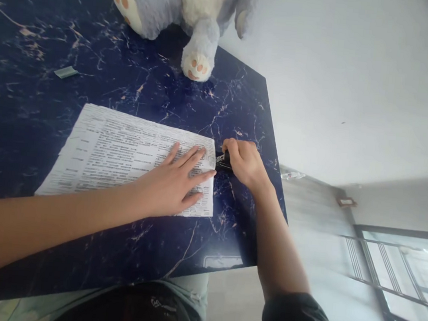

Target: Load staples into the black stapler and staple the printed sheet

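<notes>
A printed stack of paper (117, 157) lies on the dark blue marbled table (35, 100). My left hand (172, 182) rests flat on the paper's right end, fingers spread, pressing it down. My right hand (245, 163) is closed around a small black stapler (223, 160) at the paper's right edge, its nose touching the sheet's upper right corner area.
A grey and white plush toy (182, 13) sits at the table's far edge. A small pale scrap (66, 72) lies at the left. The table's right edge and near edge are close to my hands; window bars (387, 275) show at the lower right.
</notes>
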The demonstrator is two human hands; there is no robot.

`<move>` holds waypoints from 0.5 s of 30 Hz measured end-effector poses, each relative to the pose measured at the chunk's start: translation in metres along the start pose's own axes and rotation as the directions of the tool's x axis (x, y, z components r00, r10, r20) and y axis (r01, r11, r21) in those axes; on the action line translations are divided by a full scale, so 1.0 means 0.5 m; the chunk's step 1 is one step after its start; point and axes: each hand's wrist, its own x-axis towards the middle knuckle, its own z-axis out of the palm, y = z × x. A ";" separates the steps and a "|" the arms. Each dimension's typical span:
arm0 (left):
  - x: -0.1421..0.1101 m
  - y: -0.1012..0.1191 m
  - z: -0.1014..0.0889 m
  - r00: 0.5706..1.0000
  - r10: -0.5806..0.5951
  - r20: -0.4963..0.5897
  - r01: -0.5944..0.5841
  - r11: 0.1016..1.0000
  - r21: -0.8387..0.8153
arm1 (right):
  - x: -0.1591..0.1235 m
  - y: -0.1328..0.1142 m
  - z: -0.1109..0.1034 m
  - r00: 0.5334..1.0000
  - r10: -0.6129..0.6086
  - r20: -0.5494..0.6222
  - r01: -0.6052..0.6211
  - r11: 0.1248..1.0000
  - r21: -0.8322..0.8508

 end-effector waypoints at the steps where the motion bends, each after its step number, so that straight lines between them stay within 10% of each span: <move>1: 0.000 -0.001 0.001 1.000 0.002 -0.009 -0.002 1.000 -0.010 | 0.003 0.007 -0.001 1.000 0.008 -0.012 -0.007 0.999 0.033; 15: -0.001 -0.004 0.012 0.967 0.019 -0.254 -0.048 0.993 -0.107 | -0.020 0.017 -0.034 0.999 -0.053 -0.010 0.049 0.813 0.580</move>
